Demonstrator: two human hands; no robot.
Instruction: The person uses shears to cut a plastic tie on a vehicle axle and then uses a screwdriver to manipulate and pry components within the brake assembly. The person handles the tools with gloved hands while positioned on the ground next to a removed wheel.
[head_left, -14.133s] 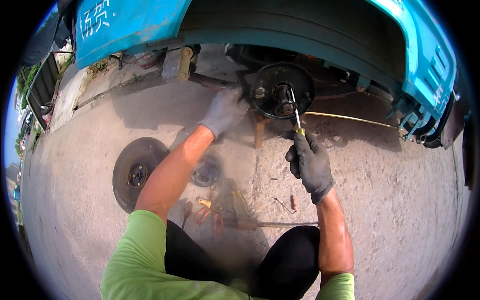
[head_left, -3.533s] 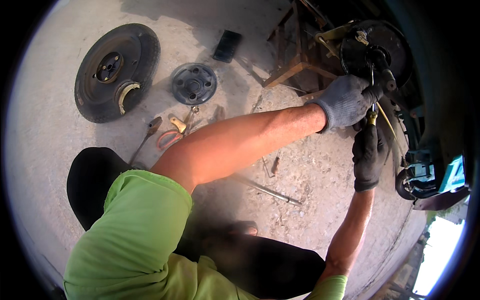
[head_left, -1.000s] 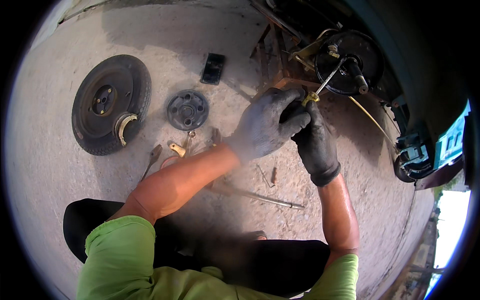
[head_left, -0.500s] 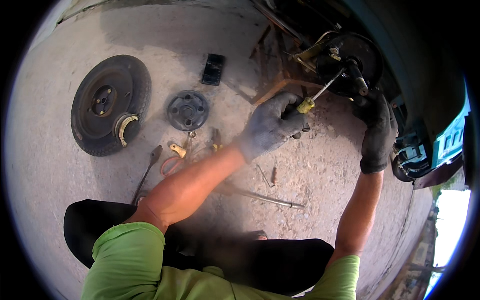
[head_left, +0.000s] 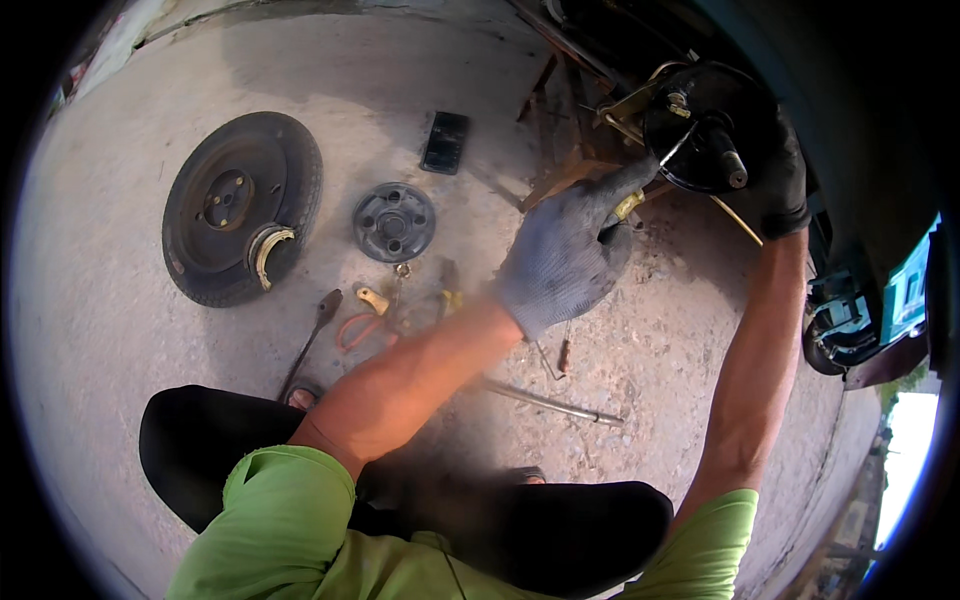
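My left hand point(head_left: 565, 258), in a grey glove, is closed around the yellow handle of a screwdriver point(head_left: 628, 206). One finger stretches along the tool. Its metal shaft slants up to the face of a black round brake backing plate point(head_left: 712, 88), near the stub axle point(head_left: 724, 152) that juts from the middle. At the plate's right edge is my right hand point(head_left: 786, 190), in a dark glove. Its fingers are lost in shadow behind the plate, so their grip does not show.
On the concrete at left lies a wheel with tyre point(head_left: 205, 275), curved brake shoes point(head_left: 264, 256) resting on it. Nearby are a brake drum point(head_left: 395, 222), a black phone-like slab point(head_left: 445, 142) and a metal bar point(head_left: 560, 402). A rusty stand point(head_left: 565, 178) is under the vehicle.
My right hand has moved up and right, from below the axle to the plate's right edge. My left hand has extended a finger along the screwdriver. The whole view has shifted slightly.
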